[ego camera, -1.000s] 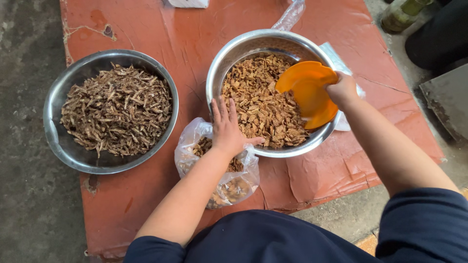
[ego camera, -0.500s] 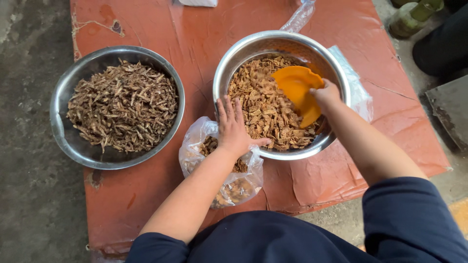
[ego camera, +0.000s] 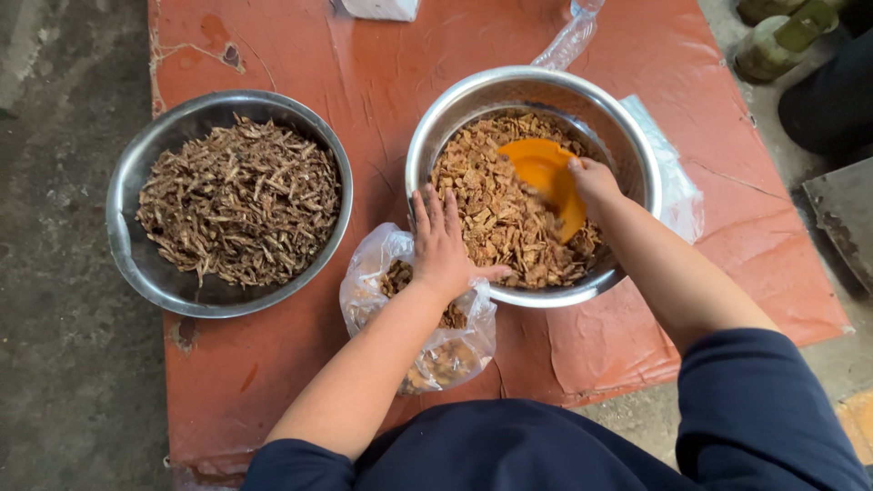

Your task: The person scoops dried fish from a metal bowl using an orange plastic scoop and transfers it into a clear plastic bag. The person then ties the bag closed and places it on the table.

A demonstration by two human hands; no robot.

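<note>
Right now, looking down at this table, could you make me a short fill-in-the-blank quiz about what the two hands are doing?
1. The right hand holds a scoop whose colour is ____.
2. The left hand rests on the rim of the right bowl, above a clear plastic ____.
3. The left bowl of thin brown sticks is touched by ____ hand.
4. Both bowls are made of shiny ____.

Missing words: orange; bag; neither; metal

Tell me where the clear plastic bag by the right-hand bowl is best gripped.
Grip the plastic bag at its open mouth, coming from above on the side by the bowl, where the left hand rests. The film there is loose and empty; the lower part bulges with brown pieces and would likely slip.
</note>
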